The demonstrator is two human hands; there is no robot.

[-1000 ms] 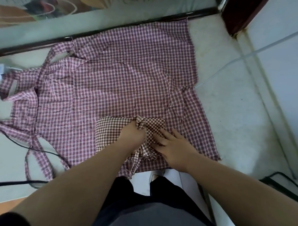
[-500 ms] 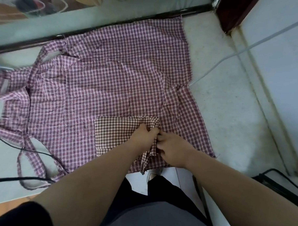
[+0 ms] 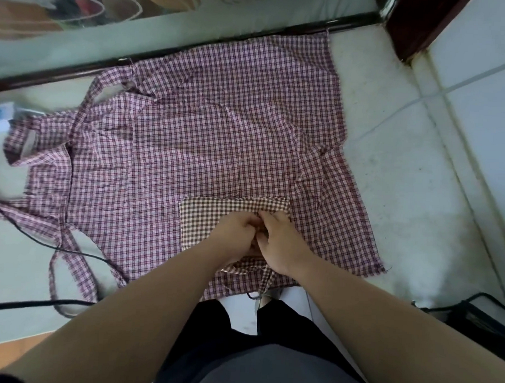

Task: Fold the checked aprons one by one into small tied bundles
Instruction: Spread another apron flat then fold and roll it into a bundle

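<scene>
A folded brown-and-white checked apron bundle (image 3: 212, 218) lies on top of a large pink-and-maroon checked apron (image 3: 208, 125) that is spread flat on the floor. My left hand (image 3: 234, 234) and my right hand (image 3: 281, 241) meet at the bundle's right end, knuckles together, fingers curled into its strap (image 3: 249, 268). The strap's ends trail out below my wrists. The knot itself is hidden between my hands.
The pink apron's neck loop and ties (image 3: 68, 267) sprawl to the left over a black cable (image 3: 32, 302). A dark metal rail (image 3: 194, 45) borders the far side. White cables run along the right floor (image 3: 420, 175). A black object (image 3: 483, 314) sits at right.
My hands have closed together on the strap at the bundle's right end; earlier the right hand lay flat beside it. The view has drifted slightly.
</scene>
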